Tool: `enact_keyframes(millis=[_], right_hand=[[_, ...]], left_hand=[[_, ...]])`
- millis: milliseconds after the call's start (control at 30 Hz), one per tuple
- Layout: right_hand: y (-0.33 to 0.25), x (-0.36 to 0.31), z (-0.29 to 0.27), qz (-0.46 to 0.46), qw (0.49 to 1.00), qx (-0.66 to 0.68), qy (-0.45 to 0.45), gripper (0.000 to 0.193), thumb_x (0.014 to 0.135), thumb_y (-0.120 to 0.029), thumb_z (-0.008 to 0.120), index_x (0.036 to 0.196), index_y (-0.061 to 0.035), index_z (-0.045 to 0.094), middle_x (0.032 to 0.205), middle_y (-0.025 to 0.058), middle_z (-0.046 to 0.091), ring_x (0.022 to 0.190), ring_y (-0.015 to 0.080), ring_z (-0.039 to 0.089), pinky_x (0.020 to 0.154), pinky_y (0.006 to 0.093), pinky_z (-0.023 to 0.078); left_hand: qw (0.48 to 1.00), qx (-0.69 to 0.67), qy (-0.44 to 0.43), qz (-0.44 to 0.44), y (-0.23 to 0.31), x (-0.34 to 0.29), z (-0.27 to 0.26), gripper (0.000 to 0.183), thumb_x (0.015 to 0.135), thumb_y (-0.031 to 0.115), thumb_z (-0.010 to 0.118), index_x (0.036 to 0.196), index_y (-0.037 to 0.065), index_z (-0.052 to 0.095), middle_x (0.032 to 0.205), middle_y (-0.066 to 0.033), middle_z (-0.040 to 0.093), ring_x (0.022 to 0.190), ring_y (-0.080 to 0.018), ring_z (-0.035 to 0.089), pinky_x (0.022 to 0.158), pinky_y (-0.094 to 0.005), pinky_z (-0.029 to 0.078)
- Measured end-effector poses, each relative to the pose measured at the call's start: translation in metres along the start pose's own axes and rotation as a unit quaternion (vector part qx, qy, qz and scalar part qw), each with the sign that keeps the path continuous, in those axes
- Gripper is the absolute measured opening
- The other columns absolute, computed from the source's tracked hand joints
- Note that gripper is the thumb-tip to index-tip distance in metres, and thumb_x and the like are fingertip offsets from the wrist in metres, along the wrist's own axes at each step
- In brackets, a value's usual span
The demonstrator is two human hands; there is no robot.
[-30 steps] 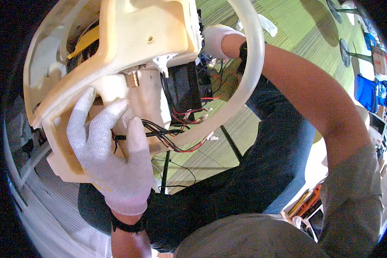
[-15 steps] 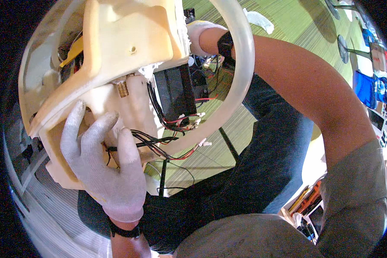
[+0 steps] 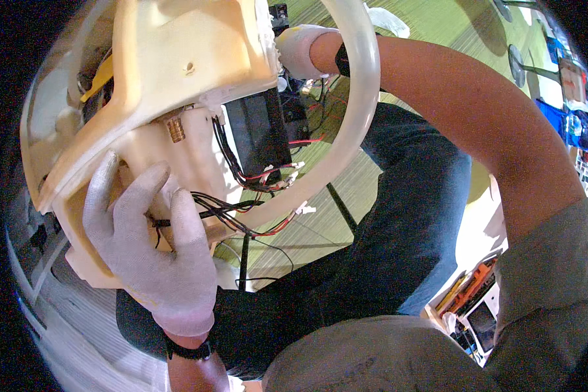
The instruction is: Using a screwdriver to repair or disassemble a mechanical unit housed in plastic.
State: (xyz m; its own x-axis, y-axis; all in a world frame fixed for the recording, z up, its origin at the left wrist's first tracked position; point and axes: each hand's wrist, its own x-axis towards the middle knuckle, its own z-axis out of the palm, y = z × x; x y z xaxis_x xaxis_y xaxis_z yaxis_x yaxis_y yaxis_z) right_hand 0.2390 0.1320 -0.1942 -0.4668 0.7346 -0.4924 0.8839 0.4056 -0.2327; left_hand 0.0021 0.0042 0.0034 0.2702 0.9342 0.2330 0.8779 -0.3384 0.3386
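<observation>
A large cream plastic housing (image 3: 163, 52) leans in front of me at the left. My left hand (image 3: 160, 251), in a white knit glove, lies on its lower part with fingers spread. The fingertips touch the cream surface near a brass threaded fitting (image 3: 176, 129). My right hand (image 3: 302, 52), gloved too, reaches to the housing's far right edge; its fingers are hidden there. Bundles of black and red wires (image 3: 225, 212) with white connectors (image 3: 304, 208) hang between the housing and a black box (image 3: 260, 134). A thick translucent hose (image 3: 366, 85) loops in front of my right wrist.
Beneath lies a green striped floor (image 3: 438, 32) with a white glove-like cloth (image 3: 389, 23) on it. A yellow piece (image 3: 99, 80) shows behind the housing. Metal stand bases (image 3: 517, 64) and blue items (image 3: 555, 117) are at the far right, tools (image 3: 467, 291) at lower right.
The housing, hose and wires sit slightly further left in the view. My right hand has shifted a little left along the housing's edge; my left hand keeps its place on it.
</observation>
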Motion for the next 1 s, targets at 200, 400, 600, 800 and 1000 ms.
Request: enact_keyframes(millis=[200, 400, 600, 800, 1000], right_hand=[[-0.016, -0.014, -0.007, -0.030, 0.984, -0.169, -0.040, 0.016, 0.073, -0.011, 0.067, 0.088, -0.0056, 0.070, 0.089, 0.0140, 0.069, 0.082, 0.0329, 0.068, 0.070, 0.0400, 0.056], [0.026, 0.002, 0.132, 0.004, 0.994, 0.023, -0.106, 0.020, 0.081, -0.020, 0.057, 0.091, -0.0053, 0.068, 0.085, 0.0158, 0.066, 0.080, 0.0339, 0.066, 0.075, 0.0457, 0.053], [0.003, -0.036, 0.047, 0.042, 0.996, -0.042, -0.063, 0.023, 0.072, -0.011, 0.066, 0.094, -0.0032, 0.068, 0.097, 0.0189, 0.067, 0.090, 0.0334, 0.066, 0.073, 0.0413, 0.054], [0.011, -0.093, -0.003, 0.198, 0.947, 0.238, 0.080, 0.041, 0.075, -0.033, 0.056, 0.098, -0.0006, 0.065, 0.098, 0.0227, 0.065, 0.093, 0.0380, 0.062, 0.082, 0.0413, 0.050], [0.002, -0.086, 0.009, 0.187, 0.946, 0.229, 0.134, 0.039, 0.076, -0.036, 0.055, 0.097, -0.0051, 0.067, 0.095, 0.0198, 0.066, 0.091, 0.0364, 0.063, 0.083, 0.0408, 0.050]], left_hand=[[1.000, 0.021, 0.003, 0.020, -0.002, 0.002, 0.001, 0.016, 0.077, 0.003, 0.061, 0.092, 0.003, 0.063, 0.116, -0.0172, 0.055, 0.110, -0.0335, 0.049, 0.097, -0.0427, 0.038], [0.998, 0.040, -0.003, 0.039, 0.001, 0.005, 0.006, 0.019, 0.076, 0.000, 0.060, 0.094, 0.002, 0.062, 0.115, -0.0165, 0.056, 0.113, -0.0332, 0.049, 0.096, -0.0431, 0.039], [1.000, -0.013, -0.007, 0.006, -0.005, -0.007, -0.004, 0.023, 0.075, -0.002, 0.058, 0.097, 0.003, 0.062, 0.119, -0.0162, 0.053, 0.115, -0.0332, 0.048, 0.099, -0.0420, 0.038], [1.000, 0.015, -0.013, -0.003, 0.002, -0.008, -0.003, 0.022, 0.073, 0.004, 0.062, 0.095, 0.005, 0.064, 0.124, -0.0164, 0.050, 0.112, -0.0324, 0.049, 0.100, -0.0421, 0.037], [1.000, -0.019, 0.010, 0.023, -0.007, -0.006, 0.001, 0.021, 0.076, 0.004, 0.062, 0.097, 0.003, 0.063, 0.122, -0.0158, 0.051, 0.115, -0.0332, 0.047, 0.104, -0.0439, 0.032]])
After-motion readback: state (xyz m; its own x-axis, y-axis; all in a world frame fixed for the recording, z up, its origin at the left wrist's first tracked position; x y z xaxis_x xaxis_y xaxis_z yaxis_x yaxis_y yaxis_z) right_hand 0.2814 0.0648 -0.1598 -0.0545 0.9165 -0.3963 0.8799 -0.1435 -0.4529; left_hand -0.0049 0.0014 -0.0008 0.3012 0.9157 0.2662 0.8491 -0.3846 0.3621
